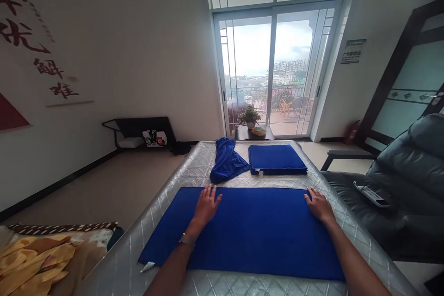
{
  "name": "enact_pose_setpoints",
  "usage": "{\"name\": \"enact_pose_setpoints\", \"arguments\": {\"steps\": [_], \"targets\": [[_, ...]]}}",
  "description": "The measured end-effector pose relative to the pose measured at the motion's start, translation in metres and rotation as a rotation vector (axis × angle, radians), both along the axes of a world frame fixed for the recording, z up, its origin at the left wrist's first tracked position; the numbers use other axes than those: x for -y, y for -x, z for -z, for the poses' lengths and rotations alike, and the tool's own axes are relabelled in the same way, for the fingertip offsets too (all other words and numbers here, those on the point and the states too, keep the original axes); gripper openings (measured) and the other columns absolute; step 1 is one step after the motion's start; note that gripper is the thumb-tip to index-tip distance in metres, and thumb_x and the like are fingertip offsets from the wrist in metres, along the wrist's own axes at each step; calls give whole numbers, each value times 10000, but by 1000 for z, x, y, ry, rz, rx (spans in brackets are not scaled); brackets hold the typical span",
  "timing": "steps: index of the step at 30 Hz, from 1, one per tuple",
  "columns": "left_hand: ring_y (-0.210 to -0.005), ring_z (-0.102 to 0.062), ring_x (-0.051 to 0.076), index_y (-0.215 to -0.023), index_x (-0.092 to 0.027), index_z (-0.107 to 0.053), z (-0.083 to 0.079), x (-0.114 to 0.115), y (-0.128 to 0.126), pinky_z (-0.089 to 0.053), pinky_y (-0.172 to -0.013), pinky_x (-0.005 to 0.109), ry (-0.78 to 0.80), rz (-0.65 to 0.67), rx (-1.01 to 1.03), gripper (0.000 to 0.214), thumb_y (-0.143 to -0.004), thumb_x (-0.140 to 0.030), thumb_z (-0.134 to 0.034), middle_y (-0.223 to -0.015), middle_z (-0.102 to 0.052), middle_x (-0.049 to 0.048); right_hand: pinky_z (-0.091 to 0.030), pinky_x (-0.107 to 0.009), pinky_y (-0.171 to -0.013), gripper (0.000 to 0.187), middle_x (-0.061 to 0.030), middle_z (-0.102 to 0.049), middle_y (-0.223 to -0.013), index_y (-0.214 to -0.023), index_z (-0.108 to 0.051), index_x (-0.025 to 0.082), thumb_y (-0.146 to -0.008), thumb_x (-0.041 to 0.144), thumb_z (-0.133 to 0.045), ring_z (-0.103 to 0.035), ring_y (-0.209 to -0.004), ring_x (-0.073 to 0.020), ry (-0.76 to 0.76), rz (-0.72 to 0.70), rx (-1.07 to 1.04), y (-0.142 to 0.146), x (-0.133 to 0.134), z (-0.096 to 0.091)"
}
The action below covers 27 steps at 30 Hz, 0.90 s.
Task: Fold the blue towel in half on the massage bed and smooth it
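A blue towel lies spread flat and smooth across the quilted mattress, with a white tag at its near left corner. My left hand rests palm down near the towel's far edge, left of its middle, fingers stretched out. At the far right corner my right hand also lies flat on the cloth, fingers apart. Beyond them sits a neat stack of folded blue towels with a small white tag showing. Left of the stack is a crumpled blue towel.
To the right stands a dark leather armchair with a white device on its seat. Yellow cloth lies in a heap at the lower left. Past the mattress, a small table holds a potted plant before sliding glass doors.
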<state>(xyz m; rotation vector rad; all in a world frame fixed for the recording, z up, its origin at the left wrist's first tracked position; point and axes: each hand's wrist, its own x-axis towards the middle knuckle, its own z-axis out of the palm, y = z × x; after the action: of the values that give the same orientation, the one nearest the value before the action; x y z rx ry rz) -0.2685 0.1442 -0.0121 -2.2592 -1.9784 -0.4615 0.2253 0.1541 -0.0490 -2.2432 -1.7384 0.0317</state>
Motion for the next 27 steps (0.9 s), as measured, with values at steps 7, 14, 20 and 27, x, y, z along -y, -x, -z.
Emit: {"name": "enact_pose_setpoints", "arguments": {"steps": [7,14,20,27], "targets": [[-1019,-657,214,-1212,-207,-633,-4,109,-241,-505,-905,351,-79,981,19,537,-952,-655,-494,-1106,-696,75,-379,-368,-1109,476,-129,-635,-1381,-1295,-660,156,-922,238,-377,-528,-1335,-241,-45,35,-57,-10,-12,-13],[-772,-632,195,-843,-172,-641,31,134,-349,-398,-546,313,-199,1017,-71,246,-926,-403,-630,-832,-639,47,-458,-327,-999,351,-94,-737,-1178,-1097,-742,217,-868,252,-479,-642,-1153,-228,-45,1,-74,-18,-18,-21],[-690,-601,166,-748,-170,-610,32,133,-359,-316,-478,286,-194,1016,-102,231,-937,-301,-630,-724,-598,32,-465,-303,-954,272,-117,-736,-1067,-1018,-748,178,-870,282,-546,-664,-1076,-235,-26,-3,-96,-25,-24,-22],[-600,-560,131,-645,-167,-608,34,146,-371,-309,-411,250,-125,1074,-126,273,-908,-231,-651,-616,-569,25,-456,-304,-958,227,-129,-713,-1055,-924,-735,169,-874,244,-527,-647,-1068,-242,-5,22,-132,-28,-31,-20]]}}
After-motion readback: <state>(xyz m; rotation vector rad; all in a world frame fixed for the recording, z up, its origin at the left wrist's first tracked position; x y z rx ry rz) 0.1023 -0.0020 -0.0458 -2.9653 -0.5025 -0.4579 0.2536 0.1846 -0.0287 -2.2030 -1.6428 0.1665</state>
